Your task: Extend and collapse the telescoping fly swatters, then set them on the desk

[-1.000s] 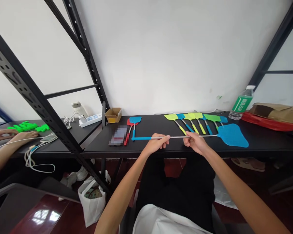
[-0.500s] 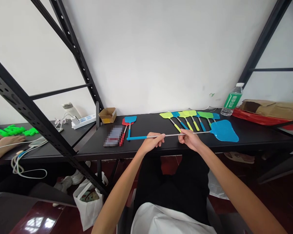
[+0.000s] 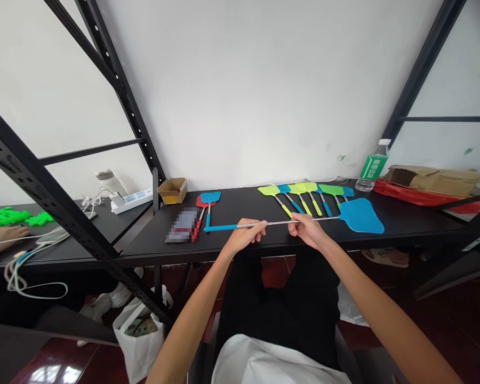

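Observation:
A long blue fly swatter (image 3: 362, 215) with a thin metal rod lies crosswise in front of me, its blue handle to the left and its mesh head to the right. My left hand (image 3: 248, 234) is closed round the rod just beside the handle. Farther along, my right hand (image 3: 305, 228) pinches the rod nearer the head. Behind my right hand, several shorter swatters lie in a row, among them a yellow-green swatter (image 3: 269, 190) and a green swatter (image 3: 331, 190). Left of my hands, a small blue swatter (image 3: 210, 198) partly covers a red swatter (image 3: 200, 213).
On the black table (image 3: 144, 242) are a blurred phone-like object (image 3: 182, 224), a small cardboard box (image 3: 172, 191), a water bottle (image 3: 373, 166) and flattened cardboard (image 3: 436, 181). A metal post (image 3: 56, 186) rises at left; beyond it are another person's hand (image 3: 8, 234) and a power strip (image 3: 132, 200).
The whole view has shifted slightly, so things appear a little farther left. Both hands keep their hold on the long blue swatter, with almost no change in their spacing.

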A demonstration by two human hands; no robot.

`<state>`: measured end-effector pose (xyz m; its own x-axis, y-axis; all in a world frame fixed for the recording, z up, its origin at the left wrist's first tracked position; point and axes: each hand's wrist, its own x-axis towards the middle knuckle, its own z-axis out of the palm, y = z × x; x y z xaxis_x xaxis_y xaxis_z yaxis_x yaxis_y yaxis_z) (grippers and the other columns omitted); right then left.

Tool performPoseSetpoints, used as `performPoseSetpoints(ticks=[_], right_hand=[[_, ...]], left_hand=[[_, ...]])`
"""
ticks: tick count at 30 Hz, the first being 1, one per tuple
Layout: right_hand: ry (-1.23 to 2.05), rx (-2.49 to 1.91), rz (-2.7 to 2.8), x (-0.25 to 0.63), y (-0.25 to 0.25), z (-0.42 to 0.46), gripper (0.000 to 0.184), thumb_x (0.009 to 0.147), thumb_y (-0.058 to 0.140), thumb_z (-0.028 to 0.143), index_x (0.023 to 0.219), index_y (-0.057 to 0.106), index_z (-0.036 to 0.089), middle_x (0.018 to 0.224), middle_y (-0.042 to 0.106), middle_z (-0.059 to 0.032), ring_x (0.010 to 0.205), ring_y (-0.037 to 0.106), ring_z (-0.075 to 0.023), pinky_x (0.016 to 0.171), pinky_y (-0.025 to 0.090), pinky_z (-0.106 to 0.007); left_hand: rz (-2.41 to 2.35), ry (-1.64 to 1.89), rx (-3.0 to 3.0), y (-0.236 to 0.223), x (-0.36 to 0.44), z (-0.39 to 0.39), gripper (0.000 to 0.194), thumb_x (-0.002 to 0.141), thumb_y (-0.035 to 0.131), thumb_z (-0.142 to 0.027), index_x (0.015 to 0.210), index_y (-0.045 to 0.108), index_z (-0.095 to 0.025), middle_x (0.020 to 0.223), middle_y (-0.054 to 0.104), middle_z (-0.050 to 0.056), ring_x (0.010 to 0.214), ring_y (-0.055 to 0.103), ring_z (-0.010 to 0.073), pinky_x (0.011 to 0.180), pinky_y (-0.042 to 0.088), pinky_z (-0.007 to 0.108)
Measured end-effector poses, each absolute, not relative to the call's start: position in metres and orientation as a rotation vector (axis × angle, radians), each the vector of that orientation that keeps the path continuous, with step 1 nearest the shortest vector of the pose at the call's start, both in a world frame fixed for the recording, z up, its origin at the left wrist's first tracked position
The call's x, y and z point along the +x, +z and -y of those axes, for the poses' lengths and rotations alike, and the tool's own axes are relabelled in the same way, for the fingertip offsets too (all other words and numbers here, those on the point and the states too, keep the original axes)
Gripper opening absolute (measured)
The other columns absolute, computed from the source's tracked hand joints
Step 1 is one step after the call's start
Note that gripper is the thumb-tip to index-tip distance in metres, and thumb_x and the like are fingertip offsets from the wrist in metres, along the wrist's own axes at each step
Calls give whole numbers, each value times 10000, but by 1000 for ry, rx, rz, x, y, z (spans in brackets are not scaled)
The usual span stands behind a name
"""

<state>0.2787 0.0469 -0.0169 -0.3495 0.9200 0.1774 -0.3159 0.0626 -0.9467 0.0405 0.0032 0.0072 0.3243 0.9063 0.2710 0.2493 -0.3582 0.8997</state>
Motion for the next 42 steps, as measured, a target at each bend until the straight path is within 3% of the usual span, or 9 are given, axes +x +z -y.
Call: performPoseSetpoints(ticks=[26,34,42], right_hand=[[1509,-713,1334,278,-13,-44,425,822,708,518,581,659,171,581,645,-48,482,514,-131,523,385,-299],[1460,-728,1493,279,-11,-41,432,840,703,520,616,726,152,566,611,-44,515,513,-122,545,373,-286],[1456,-728,1515,276,-14,-42,418,855,682,523,690,782,153,566,635,-58,534,524,-131,546,378,-284]], left_hand=[[-1012,1056,1807,7,40,-3,521,920,498,-577,681,657,-142,527,564,15,459,467,98,488,357,228],[-935,1120,1689,8,38,-7,433,898,557,-522,703,652,-147,525,554,2,461,467,97,467,352,233],[-968,1237,1514,9,36,-8,419,849,619,-443,545,559,-161,437,459,-21,428,397,83,445,292,234]])
